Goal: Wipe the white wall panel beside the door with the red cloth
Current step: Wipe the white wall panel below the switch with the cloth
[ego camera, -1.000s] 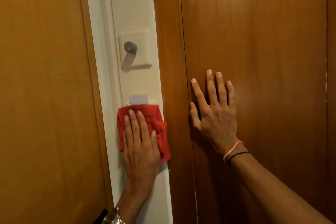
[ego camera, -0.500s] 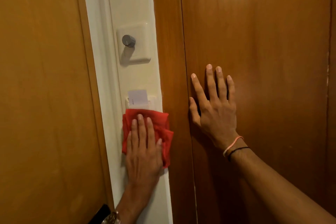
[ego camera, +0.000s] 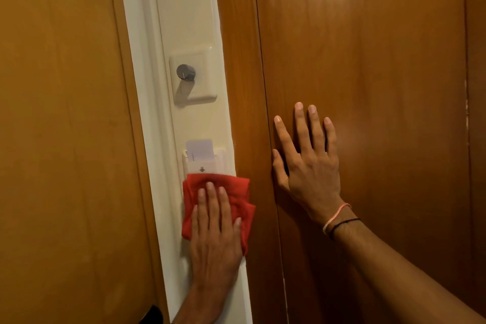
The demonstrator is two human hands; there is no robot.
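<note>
A narrow white wall panel (ego camera: 184, 8) runs top to bottom between brown wooden surfaces. The folded red cloth (ego camera: 243, 208) lies flat against its lower part, just under a white key-card holder (ego camera: 203, 163). My left hand (ego camera: 215, 239) presses flat on the cloth, fingers pointing up and slightly spread. My right hand (ego camera: 307, 160) rests open and flat on the wooden door (ego camera: 368, 60) to the right, fingers spread, holding nothing. Two thin bands circle its wrist.
A white switch plate with a grey round knob (ego camera: 186, 72) sits on the panel above the card holder, which holds a white card (ego camera: 200, 148). A wooden frame strip (ego camera: 239, 60) separates panel and door. Another wooden surface (ego camera: 57, 139) fills the left.
My left hand and the red cloth have slid down the panel, uncovering the card holder. My right hand has stayed flat on the door.
</note>
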